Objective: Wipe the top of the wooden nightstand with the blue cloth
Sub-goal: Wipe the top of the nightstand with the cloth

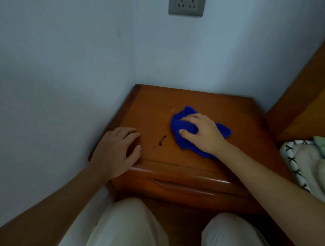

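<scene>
Wooden nightstand (203, 101) fills the corner, both hands resting on its top; bare wood runs beyond the fingers to the back edge. Closed drawer front below the near edge, under both wrists; contents hidden. Right hand (202, 132) lies palm-down on the blue cloth (183, 122), fingers curled over the bunched fabric, pressing it flat to the top, likely so it drags with the hand rather than slipping. Cloth sits centre-right, spilling out past the fingertips and beside the wrist. Left hand (116, 152) spread loosely, holding nothing, planted on the front-left corner, probably as a brace. Small dark mark (162, 140) lies between the hands, just left of the cloth, uncovered; pale scratches (172, 110) just beyond the cloth.
</scene>
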Motion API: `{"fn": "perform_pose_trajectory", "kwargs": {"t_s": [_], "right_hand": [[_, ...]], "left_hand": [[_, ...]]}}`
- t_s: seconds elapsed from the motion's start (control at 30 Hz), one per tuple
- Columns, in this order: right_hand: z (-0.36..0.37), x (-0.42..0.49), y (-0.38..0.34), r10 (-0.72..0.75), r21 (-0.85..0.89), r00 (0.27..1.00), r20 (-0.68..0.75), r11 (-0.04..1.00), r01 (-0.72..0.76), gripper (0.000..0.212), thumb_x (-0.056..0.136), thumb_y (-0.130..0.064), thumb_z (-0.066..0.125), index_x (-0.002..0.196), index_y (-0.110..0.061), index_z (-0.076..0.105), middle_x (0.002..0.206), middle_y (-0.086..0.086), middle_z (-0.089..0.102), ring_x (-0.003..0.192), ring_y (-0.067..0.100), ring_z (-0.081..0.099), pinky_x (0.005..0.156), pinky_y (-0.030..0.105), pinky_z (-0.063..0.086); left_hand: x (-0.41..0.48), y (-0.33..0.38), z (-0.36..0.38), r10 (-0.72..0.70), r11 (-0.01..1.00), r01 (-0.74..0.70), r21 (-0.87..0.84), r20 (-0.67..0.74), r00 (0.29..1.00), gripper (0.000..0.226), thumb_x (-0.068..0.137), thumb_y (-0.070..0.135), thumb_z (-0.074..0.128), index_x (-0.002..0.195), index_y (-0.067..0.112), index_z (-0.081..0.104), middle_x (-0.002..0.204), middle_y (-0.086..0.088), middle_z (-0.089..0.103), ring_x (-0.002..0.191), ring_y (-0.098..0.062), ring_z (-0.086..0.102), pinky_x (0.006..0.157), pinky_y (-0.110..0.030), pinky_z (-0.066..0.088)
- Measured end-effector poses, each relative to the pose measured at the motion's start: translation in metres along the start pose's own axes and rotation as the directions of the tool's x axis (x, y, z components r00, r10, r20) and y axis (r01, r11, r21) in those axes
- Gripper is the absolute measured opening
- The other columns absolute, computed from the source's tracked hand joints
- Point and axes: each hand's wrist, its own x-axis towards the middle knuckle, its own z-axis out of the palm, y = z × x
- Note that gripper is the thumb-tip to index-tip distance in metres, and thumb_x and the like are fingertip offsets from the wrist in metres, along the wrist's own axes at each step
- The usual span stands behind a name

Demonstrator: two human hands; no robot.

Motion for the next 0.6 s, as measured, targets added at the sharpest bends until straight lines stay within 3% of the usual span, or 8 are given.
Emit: {"fn": "perform_pose_trajectory", "kwargs": {"t_s": [0.07,0.1,0.23,0.3,0.4,0.47,0.5,0.6], "right_hand": [[-0.002,-0.004,-0.001,0.225,-0.1,0.966,-0.127,0.966,-0.238,0.052,0.092,-0.059,0.055,0.135,-0.03,0.06,0.139,-0.002,0.055,0.129,0.023,0.047,0.11,0.044,0.035],[0.002,-0.009,-0.007,0.249,-0.136,0.957,-0.151,0.954,-0.269,0.054,0.092,-0.06,0.053,0.137,-0.03,0.058,0.139,-0.001,0.054,0.13,0.024,0.046,0.11,0.044,0.034],[0.012,-0.045,-0.029,-0.096,-0.013,0.995,0.009,0.995,0.097,0.053,0.089,-0.064,0.051,0.134,-0.037,0.058,0.139,-0.01,0.053,0.129,0.015,0.044,0.107,0.04,0.033],[0.0,-0.05,-0.02,-0.157,0.042,0.983,0.099,0.987,0.154,0.052,0.089,-0.064,0.053,0.134,-0.039,0.057,0.139,-0.013,0.053,0.13,0.011,0.044,0.107,0.038,0.031],[-0.02,-0.043,0.01,0.071,-0.032,0.997,-0.027,0.997,-0.072,0.051,0.092,-0.059,0.055,0.135,-0.032,0.06,0.139,-0.007,0.056,0.129,0.019,0.048,0.109,0.043,0.035],[-0.026,-0.042,0.021,0.281,-0.113,0.946,-0.158,0.947,-0.3,0.054,0.093,-0.059,0.053,0.138,-0.029,0.058,0.14,-0.001,0.055,0.13,0.024,0.047,0.11,0.043,0.033],[-0.024,-0.044,0.021,0.302,-0.152,0.937,-0.177,0.932,-0.329,0.056,0.093,-0.061,0.051,0.14,-0.029,0.055,0.142,0.0,0.053,0.132,0.025,0.044,0.111,0.044,0.032],[-0.015,-0.066,0.014,0.034,-0.119,0.998,-0.055,0.992,-0.04,0.056,0.092,-0.065,0.047,0.139,-0.036,0.053,0.143,-0.007,0.049,0.135,0.018,0.041,0.111,0.045,0.032]], "left_hand": [[0.0,0.001,-0.001,-0.002,1.0,0.002,0.007,0.011,1.0,0.049,0.092,0.044,0.045,0.121,0.012,0.069,0.126,-0.007,0.066,0.115,-0.029,0.061,0.094,-0.045,0.049],[-0.001,0.001,-0.001,-0.005,1.0,0.005,0.007,0.017,1.0,0.049,0.093,0.044,0.044,0.121,0.012,0.068,0.127,-0.007,0.066,0.115,-0.029,0.061,0.094,-0.045,0.049],[-0.001,0.002,-0.001,0.004,1.0,-0.004,0.007,0.009,1.0,0.049,0.093,0.043,0.044,0.122,0.011,0.068,0.127,-0.008,0.066,0.115,-0.03,0.061,0.093,-0.046,0.05],[0.0,0.004,-0.002,0.006,1.0,-0.006,0.011,0.004,1.0,0.049,0.093,0.043,0.044,0.121,0.011,0.068,0.127,-0.009,0.066,0.114,-0.031,0.062,0.092,-0.047,0.05],[0.0,0.006,-0.002,0.0,1.0,0.0,0.012,0.012,1.0,0.052,0.093,0.044,0.042,0.122,0.01,0.068,0.127,-0.01,0.066,0.115,-0.032,0.061,0.094,-0.047,0.05],[0.001,0.007,-0.002,-0.011,1.0,0.011,0.011,0.015,1.0,0.053,0.093,0.045,0.041,0.121,0.01,0.068,0.127,-0.01,0.065,0.115,-0.032,0.061,0.094,-0.046,0.049],[0.001,0.007,-0.002,-0.018,1.0,0.018,0.008,0.015,1.0,0.053,0.093,0.045,0.041,0.121,0.01,0.068,0.127,-0.01,0.065,0.115,-0.033,0.061,0.094,-0.046,0.049],[0.002,0.008,-0.001,-0.036,0.999,0.036,0.004,0.028,0.999,0.053,0.094,0.048,0.041,0.119,0.011,0.068,0.126,-0.009,0.066,0.115,-0.032,0.061,0.095,-0.046,0.049]]}}
